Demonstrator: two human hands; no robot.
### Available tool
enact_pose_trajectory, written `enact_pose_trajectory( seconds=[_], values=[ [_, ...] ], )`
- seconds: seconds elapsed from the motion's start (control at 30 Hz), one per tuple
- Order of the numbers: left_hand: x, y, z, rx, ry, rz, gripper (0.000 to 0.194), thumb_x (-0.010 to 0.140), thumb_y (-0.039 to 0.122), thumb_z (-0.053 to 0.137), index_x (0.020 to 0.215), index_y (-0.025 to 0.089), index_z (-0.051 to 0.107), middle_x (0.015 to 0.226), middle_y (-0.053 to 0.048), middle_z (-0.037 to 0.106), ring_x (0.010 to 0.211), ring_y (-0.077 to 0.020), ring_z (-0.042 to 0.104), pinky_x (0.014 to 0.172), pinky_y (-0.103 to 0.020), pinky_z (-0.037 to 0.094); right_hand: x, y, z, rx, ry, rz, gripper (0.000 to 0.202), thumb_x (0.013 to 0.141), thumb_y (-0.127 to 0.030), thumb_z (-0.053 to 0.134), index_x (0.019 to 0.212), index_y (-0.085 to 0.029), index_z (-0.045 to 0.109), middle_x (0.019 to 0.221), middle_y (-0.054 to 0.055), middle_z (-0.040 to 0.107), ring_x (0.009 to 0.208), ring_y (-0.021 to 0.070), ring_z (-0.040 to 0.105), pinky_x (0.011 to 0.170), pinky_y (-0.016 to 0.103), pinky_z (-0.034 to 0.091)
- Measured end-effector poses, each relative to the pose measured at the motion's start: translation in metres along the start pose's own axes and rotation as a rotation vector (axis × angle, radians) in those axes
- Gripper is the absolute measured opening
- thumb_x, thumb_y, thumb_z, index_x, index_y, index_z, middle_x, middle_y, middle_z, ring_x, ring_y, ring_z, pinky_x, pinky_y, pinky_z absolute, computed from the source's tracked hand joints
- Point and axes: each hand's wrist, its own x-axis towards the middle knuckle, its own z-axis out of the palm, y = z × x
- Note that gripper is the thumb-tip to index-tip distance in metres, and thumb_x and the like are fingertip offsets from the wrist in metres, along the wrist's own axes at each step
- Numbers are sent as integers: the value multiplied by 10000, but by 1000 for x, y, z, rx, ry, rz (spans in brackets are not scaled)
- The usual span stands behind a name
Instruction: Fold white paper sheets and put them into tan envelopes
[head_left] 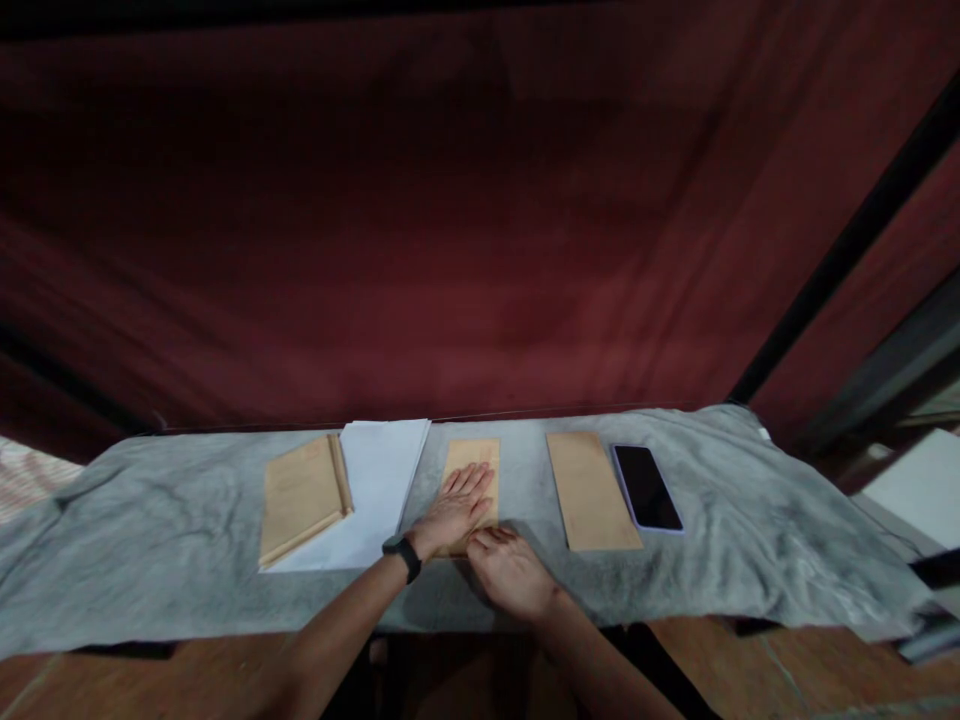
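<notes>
Taking the middle of the sheet of brown paper before me as the centre of the dial, with twelve straight away from my body, my right hand (514,575) is nearest, at five o'clock. Its fingers are curled in at the near right corner of the brown envelope (471,455); whether they pinch that edge or only press on it I cannot tell, since my knuckles hide the tips. I would say the hand sits there to control the near end.

My left hand (456,510) comes in from seven, a dark watch (403,556) on its wrist. The palm lies flat with fingers pointing toward one o'clock, grasping nothing, pressing down on the envelope, probably to stop it sliding on the soft grey cloth (195,530). The envelope lies lengthwise along the line from six to twelve, square to me, which suits working its near end.

At nine o'clock, white sheets (382,465) lie within easy reach of my left side, with a stack of envelopes (300,490) resting askew partly over them. At three, a lone envelope (595,490) lies apart from that stack, and just past it a phone (647,487), face up, seemingly set aside. Farthest, at twelve, stands a dark red surface (480,250).
</notes>
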Motion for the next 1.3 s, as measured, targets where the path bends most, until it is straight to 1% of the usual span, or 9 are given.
enact_pose_trajectory(
  seconds=[0.17,0.33,0.43,0.63,0.73,0.87,1.03,1.17,1.3],
  values=[
    [-17,-8,-2,-117,-61,50,563,1054,445,274,1570,221,280,1642,-54,272,1527,-194,197,1233,-391,193,2,3,1,26,45,9,189,988,-164,465,1003,-184,653,1009,56,710,940,206,646,891,346,486],
    [-21,-11,0,-153,-12,71,550,1052,443,290,1560,232,307,1645,-42,273,1525,-202,209,1232,-389,201,2,5,6,31,52,-11,166,992,-169,481,1014,-195,643,1038,52,701,959,205,631,896,346,472],
    [-11,-9,0,-138,21,84,560,1057,450,251,1567,219,286,1650,-49,258,1528,-202,199,1236,-393,175,2,5,6,25,45,0,147,994,-173,492,1006,-201,636,1047,45,693,970,200,624,894,339,465],
    [26,-7,3,-76,37,22,574,1050,446,258,1558,184,316,1635,-69,294,1522,-193,220,1235,-389,154,3,5,5,23,37,1,146,996,-175,486,985,-206,627,1025,38,687,951,188,614,880,323,455],
    [32,-8,6,-65,43,31,561,1054,421,244,1561,193,312,1637,-60,288,1529,-204,195,1238,-423,142,4,6,4,31,32,0,135,991,-171,498,983,-203,629,1031,42,688,964,188,615,897,325,451],
    [24,-7,6,-77,16,57,560,1053,425,261,1568,208,292,1640,-56,275,1534,-207,175,1239,-437,140,3,5,1,55,21,6,133,997,-185,506,971,-208,634,1043,36,689,977,186,617,914,328,453],
    [8,-5,2,-113,-5,53,589,1053,431,268,1580,170,240,1652,-83,228,1538,-197,154,1243,-420,138,1,4,0,72,23,19,147,1001,-190,502,984,-216,646,1073,38,688,1030,190,612,946,335,454],
    [-3,-8,1,-208,-37,20,602,1055,464,228,1570,155,273,1645,-103,242,1535,-209,168,1245,-426,151,1,5,1,100,17,40,141,997,-184,507,989,-221,643,1068,31,685,1031,183,615,951,325,460],
    [-18,-19,-1,-351,-78,-25,580,1054,498,227,1539,209,361,1639,-70,278,1526,-198,206,1247,-416,176,3,6,6,111,42,107,150,996,-164,485,973,-215,624,1025,29,675,981,181,624,927,324,476]
  ],
)
